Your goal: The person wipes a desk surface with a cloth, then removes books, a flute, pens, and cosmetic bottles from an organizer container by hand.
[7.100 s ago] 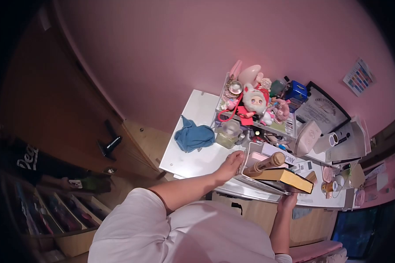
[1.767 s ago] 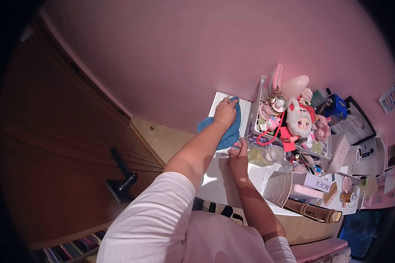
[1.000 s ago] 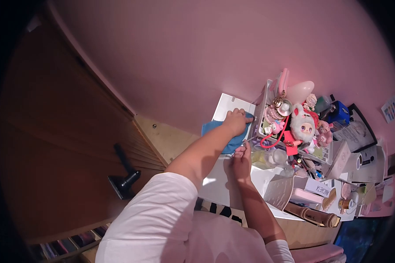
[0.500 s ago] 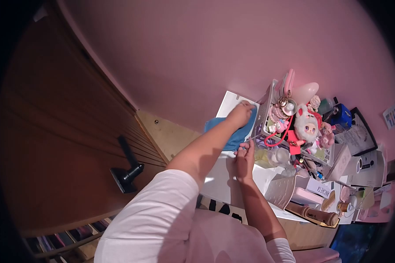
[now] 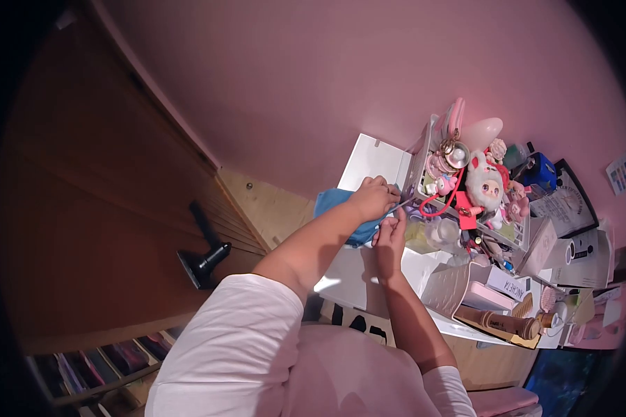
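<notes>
A blue cloth [image 5: 332,202] lies bunched on the white desk [image 5: 371,161], partly under my left hand [image 5: 375,199]. The fingers of that hand are bent and pressed onto the cloth beside the white rack. Just below it, my right hand [image 5: 391,238] has its fingers pinched together at the rack's lower left corner; what they grip is too small to make out. The white rack [image 5: 416,167] carries a plush doll [image 5: 485,182], a pink cone-shaped pouch and small figures. Clear containers [image 5: 435,235] stand right of my right hand.
A white holder [image 5: 446,288] with boxes and a brown bamboo-like tube [image 5: 497,322] stands near the desk's front edge. Further right are a comb, a framed certificate [image 5: 570,201] and a blue container [image 5: 540,172]. A black object [image 5: 205,263] is at the brown door, left.
The white holder, first between both hands, now stands on the desk. My left hand went to the cloth and has lately moved it toward me, nearer my right hand at the rack corner.
</notes>
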Tool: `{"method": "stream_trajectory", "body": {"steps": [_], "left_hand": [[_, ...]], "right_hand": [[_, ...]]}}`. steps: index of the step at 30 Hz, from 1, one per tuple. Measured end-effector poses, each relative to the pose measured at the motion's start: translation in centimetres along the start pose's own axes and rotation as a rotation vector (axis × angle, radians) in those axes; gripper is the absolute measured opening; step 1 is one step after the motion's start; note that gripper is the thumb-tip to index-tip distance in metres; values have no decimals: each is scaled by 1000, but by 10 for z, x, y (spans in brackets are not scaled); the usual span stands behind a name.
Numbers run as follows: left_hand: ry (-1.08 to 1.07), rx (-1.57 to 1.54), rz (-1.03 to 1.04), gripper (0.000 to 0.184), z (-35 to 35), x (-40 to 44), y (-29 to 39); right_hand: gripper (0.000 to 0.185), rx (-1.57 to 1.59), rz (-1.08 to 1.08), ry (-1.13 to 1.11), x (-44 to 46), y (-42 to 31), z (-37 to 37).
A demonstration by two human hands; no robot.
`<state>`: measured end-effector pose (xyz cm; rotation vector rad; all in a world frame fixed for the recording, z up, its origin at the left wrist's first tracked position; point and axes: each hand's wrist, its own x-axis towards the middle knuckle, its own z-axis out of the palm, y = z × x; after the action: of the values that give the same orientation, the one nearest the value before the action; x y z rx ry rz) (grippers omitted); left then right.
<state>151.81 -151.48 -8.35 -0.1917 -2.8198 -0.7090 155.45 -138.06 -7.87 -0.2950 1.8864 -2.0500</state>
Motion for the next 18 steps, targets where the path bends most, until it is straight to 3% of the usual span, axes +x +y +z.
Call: {"method": "stream_trajectory", "body": {"steps": [2,7,8,10,11,12,17,18], "left_hand": [[-60,-19,-4,19,-5,-9,3],[445,-287,-326,20,-6,-21,-3],[535,-310,-402,20,-12,-23,2],[330,-195,-282,26,-8,-23,-4],[235,-62,-221,28,-4,-25,-3],[138,70,-159,30,-6,-26,0],[100,124,-173,35,-8,-30,12],[104,111,-165,35,-6,-35,14]], "right_hand": [[39,-25,-21,20,-1,5,0],[22,-126,-149,-25,-9,23,1],[23,-252,-256,-33,-10,22,2],[25,-504,-472,-48,-8,10,6],[27,-462,-390,-91,-9,2,7],[28,-495,-440,-69,-7,-3,8],[33,-656,-549,-6,1,-1,3],[34,-489,-362,-1,-1,-2,2]]}}
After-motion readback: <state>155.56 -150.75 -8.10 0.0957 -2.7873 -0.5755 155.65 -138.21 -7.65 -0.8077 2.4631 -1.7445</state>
